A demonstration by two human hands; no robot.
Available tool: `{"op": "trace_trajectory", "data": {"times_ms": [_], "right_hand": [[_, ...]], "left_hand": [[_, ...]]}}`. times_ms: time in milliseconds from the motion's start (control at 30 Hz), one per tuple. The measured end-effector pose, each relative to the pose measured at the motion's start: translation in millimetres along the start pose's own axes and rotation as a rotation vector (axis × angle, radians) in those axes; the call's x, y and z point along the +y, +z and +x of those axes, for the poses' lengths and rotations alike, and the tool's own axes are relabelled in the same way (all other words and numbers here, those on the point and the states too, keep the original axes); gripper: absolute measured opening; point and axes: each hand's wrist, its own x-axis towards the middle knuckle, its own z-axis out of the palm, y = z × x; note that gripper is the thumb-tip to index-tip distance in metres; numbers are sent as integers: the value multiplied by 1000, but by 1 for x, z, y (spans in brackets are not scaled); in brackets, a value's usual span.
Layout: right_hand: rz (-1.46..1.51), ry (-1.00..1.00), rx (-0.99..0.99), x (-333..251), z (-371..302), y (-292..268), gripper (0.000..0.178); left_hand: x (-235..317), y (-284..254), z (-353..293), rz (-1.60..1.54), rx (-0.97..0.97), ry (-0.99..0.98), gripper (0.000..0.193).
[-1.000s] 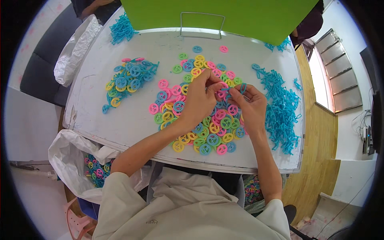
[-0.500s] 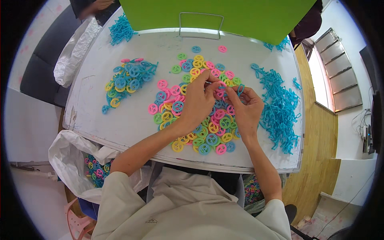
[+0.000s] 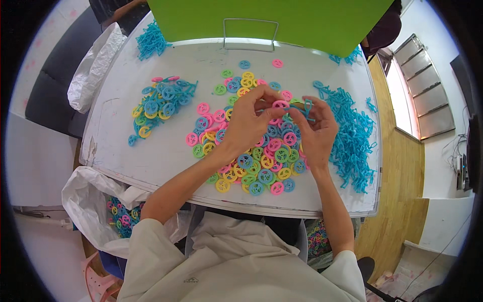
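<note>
Both hands pinch a pink ring (image 3: 279, 104), blue piece (image 3: 305, 106) lying level.

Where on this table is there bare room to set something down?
Bare patches: the near-left table between the small ring pile and the front edge; the far strip below the green board. Crowded: the central ring heap under both hands, and the blue pieces at right.
</note>
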Motion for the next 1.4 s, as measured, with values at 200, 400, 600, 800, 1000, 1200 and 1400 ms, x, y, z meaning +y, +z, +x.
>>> {"op": "trace_trajectory", "data": {"times_ms": [200, 400, 600, 800, 1000, 1200, 1400], "right_hand": [[74, 20, -41, 11, -5, -1, 25], [621, 203, 137, 12, 5, -3, 27], [706, 398, 66, 3, 13, -16, 18], [310, 304, -23, 8, 11, -14, 9], [195, 356, 49, -5, 10, -8, 16], [-34, 235, -100, -1, 9, -9, 28], [-48, 214, -111, 5, 5, -9, 22]], "left_hand": [[-10, 5, -5, -256, 11, -188, 14], [-15, -10, 10, 327, -4, 109, 23], [-34, -21, 3, 1066, -33, 431, 32], [-29, -15, 2, 904, -132, 204, 25], [-12, -22, 10, 647, -82, -134, 20], [-3, -28, 15, 302, -67, -158, 25], [4, -17, 10, -66, -78, -259, 25]]}}
